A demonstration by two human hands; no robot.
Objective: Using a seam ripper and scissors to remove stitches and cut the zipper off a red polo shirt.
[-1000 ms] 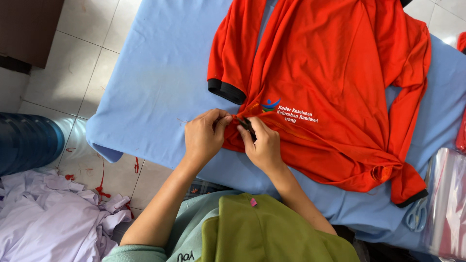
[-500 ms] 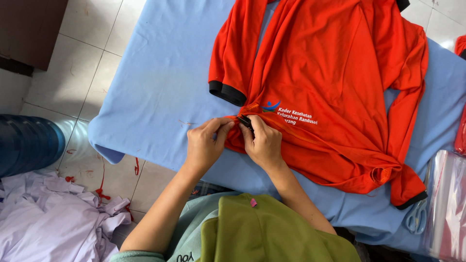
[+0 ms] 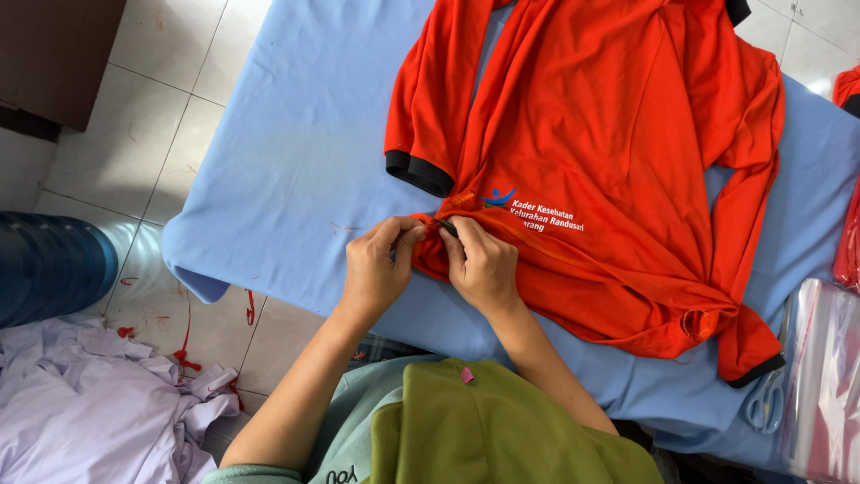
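Two hands [image 3: 430,269] in pinching grip on orange shirt [image 3: 609,179], blue-covered table [image 3: 296,161], tiled floor [image 3: 134,99].

A clear plastic bag [image 3: 820,376] lies at the blue table's [image 3: 296,152] right edge.

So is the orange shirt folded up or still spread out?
Spread out: the orange shirt lies open but rumpled across the blue-covered table, one sleeve out, hem bunched at both hands.
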